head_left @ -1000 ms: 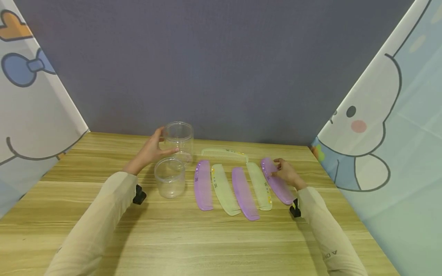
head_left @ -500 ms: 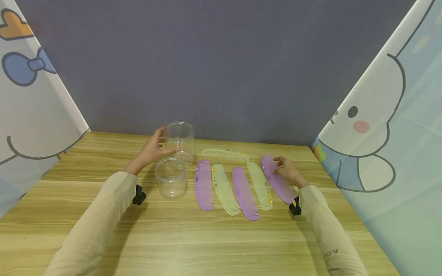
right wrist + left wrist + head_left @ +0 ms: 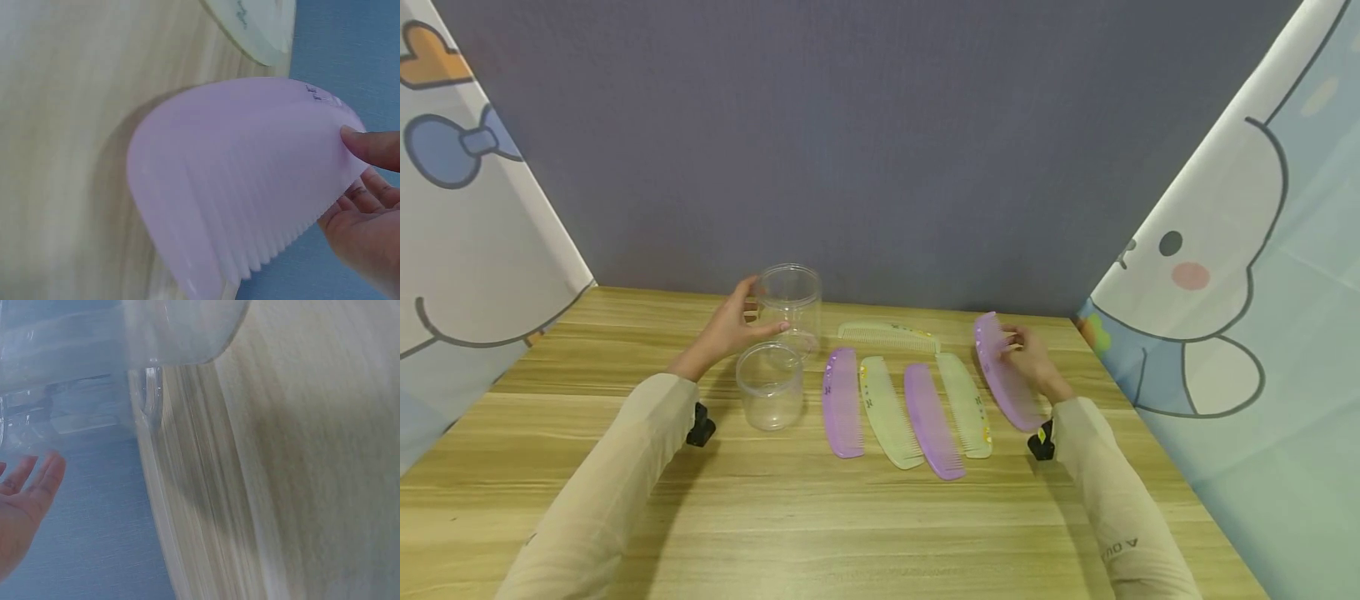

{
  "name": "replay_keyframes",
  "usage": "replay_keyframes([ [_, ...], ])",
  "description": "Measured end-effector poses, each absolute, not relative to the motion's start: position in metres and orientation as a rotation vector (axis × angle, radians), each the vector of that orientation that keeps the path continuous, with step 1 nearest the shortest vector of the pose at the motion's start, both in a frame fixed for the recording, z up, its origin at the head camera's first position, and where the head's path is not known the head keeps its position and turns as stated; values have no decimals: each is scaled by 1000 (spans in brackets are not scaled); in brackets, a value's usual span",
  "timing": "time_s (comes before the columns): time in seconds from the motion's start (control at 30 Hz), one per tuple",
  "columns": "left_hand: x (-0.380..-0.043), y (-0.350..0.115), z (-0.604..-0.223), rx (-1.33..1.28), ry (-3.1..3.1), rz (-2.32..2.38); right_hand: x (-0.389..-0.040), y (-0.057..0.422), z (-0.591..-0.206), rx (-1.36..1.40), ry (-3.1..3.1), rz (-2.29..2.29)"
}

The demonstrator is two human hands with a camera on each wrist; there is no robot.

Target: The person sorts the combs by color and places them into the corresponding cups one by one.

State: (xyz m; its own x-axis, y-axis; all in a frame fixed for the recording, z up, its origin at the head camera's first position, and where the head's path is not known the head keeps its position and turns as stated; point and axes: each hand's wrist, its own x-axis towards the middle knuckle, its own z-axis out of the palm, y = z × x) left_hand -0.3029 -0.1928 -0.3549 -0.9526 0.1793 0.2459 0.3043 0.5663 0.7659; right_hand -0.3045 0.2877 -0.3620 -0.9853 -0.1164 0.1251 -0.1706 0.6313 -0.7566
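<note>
Early days, I'd judge: the right hand pinches a tilted purple comb at the table's right, five other combs lie unheld, and the left hand spreads wide at the rear jar.

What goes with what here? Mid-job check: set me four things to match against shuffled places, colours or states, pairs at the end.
Things:
1. Left hand
2. Right hand
3. Crosswise comb
4. Table

Matches:
A. Pale green
B. Yellowish wood grain
C. Beside the taller jar
D. Holding the rightmost purple comb

Pairs: 1-C, 2-D, 3-A, 4-B
</note>
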Motion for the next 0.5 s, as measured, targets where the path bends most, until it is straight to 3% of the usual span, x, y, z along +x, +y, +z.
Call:
replay_keyframes([
  [0.5, -303, -194, -358, -444, -2610, -1391, -315, 274, -342, 268, -2607, 1529],
])
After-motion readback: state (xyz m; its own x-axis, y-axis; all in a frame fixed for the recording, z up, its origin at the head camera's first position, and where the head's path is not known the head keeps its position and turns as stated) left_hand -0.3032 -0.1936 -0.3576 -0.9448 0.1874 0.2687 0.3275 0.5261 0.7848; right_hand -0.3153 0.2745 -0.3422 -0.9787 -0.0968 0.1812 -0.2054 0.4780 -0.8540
